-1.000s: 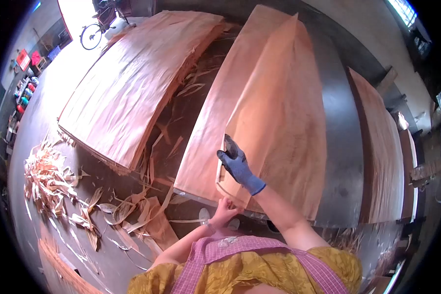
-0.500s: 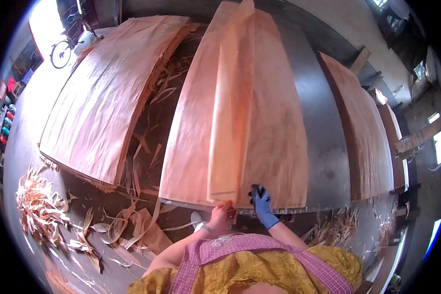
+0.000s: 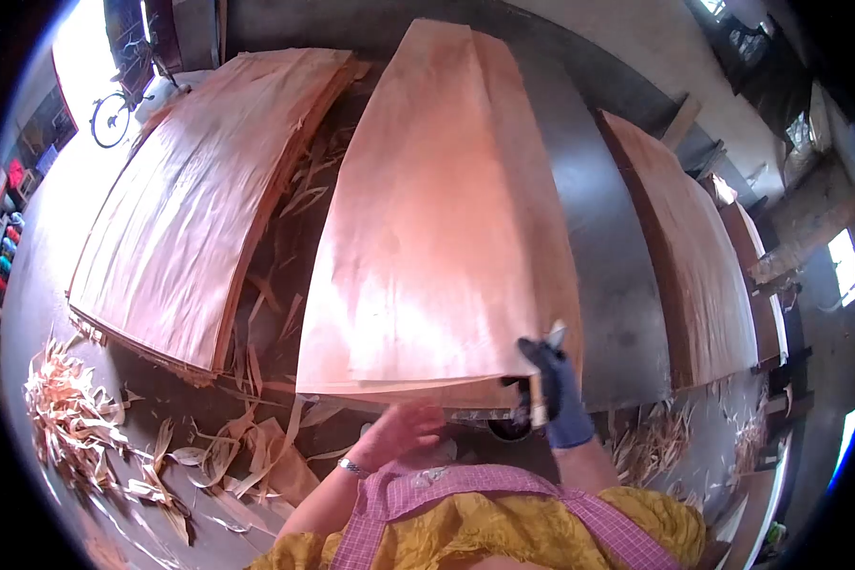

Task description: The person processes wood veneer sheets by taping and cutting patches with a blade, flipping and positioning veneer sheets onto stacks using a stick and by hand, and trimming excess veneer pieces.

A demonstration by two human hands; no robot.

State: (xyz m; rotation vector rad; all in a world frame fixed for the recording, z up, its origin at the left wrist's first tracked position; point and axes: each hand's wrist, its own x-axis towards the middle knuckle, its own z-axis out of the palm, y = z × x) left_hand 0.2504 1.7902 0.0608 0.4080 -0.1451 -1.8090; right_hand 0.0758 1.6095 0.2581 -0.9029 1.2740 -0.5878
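A thin wood veneer sheet (image 3: 437, 285) lies nearly flat on a long stack of veneer (image 3: 328, 347) in front of me. My left hand (image 3: 404, 435) is bare, with a bracelet at the wrist, just below the stack's near edge. Its fingers are loosely stretched and hold nothing visible. My right hand (image 3: 562, 399), in a blue glove with dark fingers, is at the near right corner of the sheet. It is closed round a pale, narrow thing (image 3: 539, 401) that I cannot make out. A dark, curved thing shows just left of it.
Another veneer stack (image 3: 199, 218) stands left, and a further one (image 3: 693, 256) right, beyond a smooth grey surface (image 3: 622, 294). Wood shavings (image 3: 66, 408) are heaped on the left floor, with more scraps (image 3: 651, 437) at lower right. A bicycle (image 3: 111, 119) stands far left.
The raised fold in the top sheet has gone down, and the sheet lies flatter and wider. My right hand has moved right and up; my left hand has drawn left, off the edge.
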